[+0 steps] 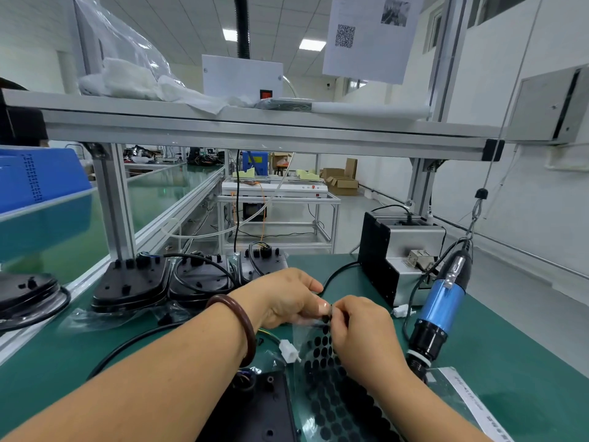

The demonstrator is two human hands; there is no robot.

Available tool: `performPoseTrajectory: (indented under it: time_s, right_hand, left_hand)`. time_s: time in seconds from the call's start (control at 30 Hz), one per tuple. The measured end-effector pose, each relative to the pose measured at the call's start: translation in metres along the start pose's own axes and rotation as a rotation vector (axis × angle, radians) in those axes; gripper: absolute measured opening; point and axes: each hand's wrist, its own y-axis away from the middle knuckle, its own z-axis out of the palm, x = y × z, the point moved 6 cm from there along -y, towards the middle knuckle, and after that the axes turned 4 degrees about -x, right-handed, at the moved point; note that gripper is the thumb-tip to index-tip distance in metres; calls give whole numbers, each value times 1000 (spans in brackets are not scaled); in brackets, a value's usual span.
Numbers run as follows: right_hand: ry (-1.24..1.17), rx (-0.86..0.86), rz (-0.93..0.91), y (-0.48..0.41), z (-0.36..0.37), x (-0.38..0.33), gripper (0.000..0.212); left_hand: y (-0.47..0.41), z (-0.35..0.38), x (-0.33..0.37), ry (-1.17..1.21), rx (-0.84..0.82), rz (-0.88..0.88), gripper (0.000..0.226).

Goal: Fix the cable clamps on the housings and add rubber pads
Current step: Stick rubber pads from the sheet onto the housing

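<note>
A clear sheet of round black rubber pads [331, 390] lies on the green mat in front of me. My left hand [287, 298] holds the sheet's far edge between thumb and fingers. My right hand [360, 330] pinches a single black pad [328, 314] at that same edge, fingertips nearly touching the left thumb. A black housing [255, 413] lies under my left forearm, its cable with a white connector [288, 349] beside the sheet. Three more black housings [130, 282] with coiled cables stand in a row at the back of the mat.
A blue electric screwdriver [439, 311] hangs on a wire at the right. Behind it sits a silver and black screw feeder [392, 253]. A plastic bag with a label [471, 403] lies at the near right. A blue bin [38, 177] stands at the far left.
</note>
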Motion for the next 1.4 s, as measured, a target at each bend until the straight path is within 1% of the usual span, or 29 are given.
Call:
performPoseTrajectory:
  time_s: [0.13, 0.2, 0.23, 0.27, 0.33, 0.37, 0.4, 0.47, 0.6, 0.73, 0.87, 0.9, 0.97, 1.03, 1.07, 1.1, 1.2, 1.3, 1.4]
  right_hand:
    - [-131, 45, 55, 0, -3, 7, 15]
    - [-228, 42, 115, -1, -2, 12, 18]
    - [-288, 44, 147, -1, -2, 15, 20]
    - [-341, 52, 174, -1, -3, 17, 21]
    - [-393, 91, 199, -1, -6, 20, 23]
    - [-396, 115, 200, -1, -8, 21, 24]
    - [-389, 137, 195, -1, -10, 21, 26]
    - [-366, 164, 174, 0, -12, 19, 27]
    - [-332, 158, 139, 0, -11, 15, 24]
    - [-309, 167, 110, 1, -12, 13, 22]
    - [-332, 126, 30, 2, -12, 6, 23]
    - [-360, 124, 30, 2, -13, 6, 24]
    - [-511, 163, 105, -1, -18, 13, 23]
    - [-759, 157, 224, -2, -17, 21, 16]
    - [-865, 114, 264, -3, -14, 21, 13]
    - [-945, 68, 283, -3, -11, 19, 11]
    - [-1064, -12, 268, -2, -6, 12, 11]
    - [-1050, -57, 246, -1, -6, 8, 12]
    - [-1065, -55, 271, -1, -6, 9, 10]
  left_hand:
    - [4, -4, 1, 34, 29, -9, 36]
    - [7, -7, 1, -6, 58, -18, 39]
    - [7, -9, 1, -82, 95, -13, 41]
    - [7, -14, 3, -216, 156, 8, 42]
    - [11, -19, 13, -590, 317, 72, 42]
    - [15, -18, 20, -679, 380, 127, 40]
    - [20, -13, 24, -670, 401, 181, 36]
    - [26, 0, 24, -574, 343, 235, 34]
    - [29, 21, 16, -511, 247, 224, 43]
    - [28, 27, 14, -486, 226, 202, 49]
    - [27, 25, 11, -419, 234, 221, 48]
    - [27, 21, 10, -362, 258, 229, 47]
    - [29, 8, 8, -114, 303, 234, 41]
    - [30, 1, 3, 210, 252, 207, 39]
    - [31, 0, 1, 309, 212, 198, 39]
    - [31, -1, -1, 344, 183, 194, 39]
    - [32, 0, -4, 285, 144, 202, 41]
    - [32, 4, -6, 210, 116, 218, 44]
    - [31, 4, -6, 155, 106, 234, 43]
